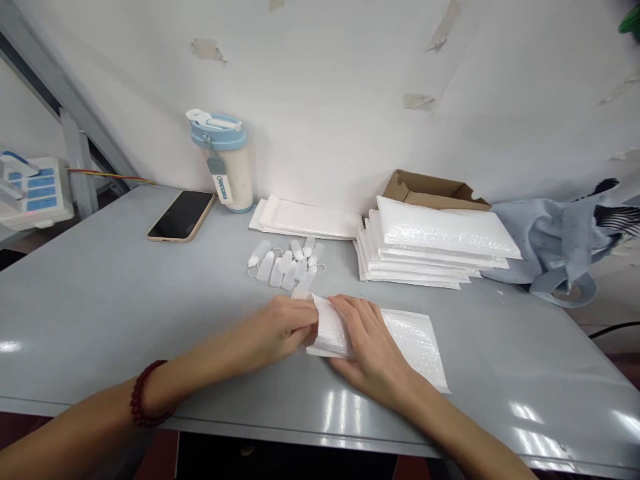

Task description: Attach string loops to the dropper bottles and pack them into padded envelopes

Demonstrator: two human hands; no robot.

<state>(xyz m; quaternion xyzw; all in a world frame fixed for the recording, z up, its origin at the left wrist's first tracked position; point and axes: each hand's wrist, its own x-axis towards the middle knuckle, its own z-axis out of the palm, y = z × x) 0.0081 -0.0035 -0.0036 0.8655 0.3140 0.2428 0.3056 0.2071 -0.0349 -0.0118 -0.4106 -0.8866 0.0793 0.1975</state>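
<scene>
A white bubble-lined envelope (415, 340) lies on the grey table near its front. My right hand (367, 343) is wrapped round the left part of it, fingers on top and thumb below. My left hand (287, 327) is at the envelope's left opening, its fingers bent and partly inside; what they hold, if anything, is hidden. Just beyond the hands lies a loose pile of small translucent plastic bottles (287, 263). Farther right is a stack of puffed white envelopes (445, 233), and flatter white envelopes (310, 219) rest by the wall.
A phone (181, 215) and a blue-lidded cup (227, 163) stand back left on the table (100, 287). Behind the stack is an open cardboard box (435, 190). A light blue cloth bag (540, 233) sits at the right edge. A white power strip (40, 193) is far left.
</scene>
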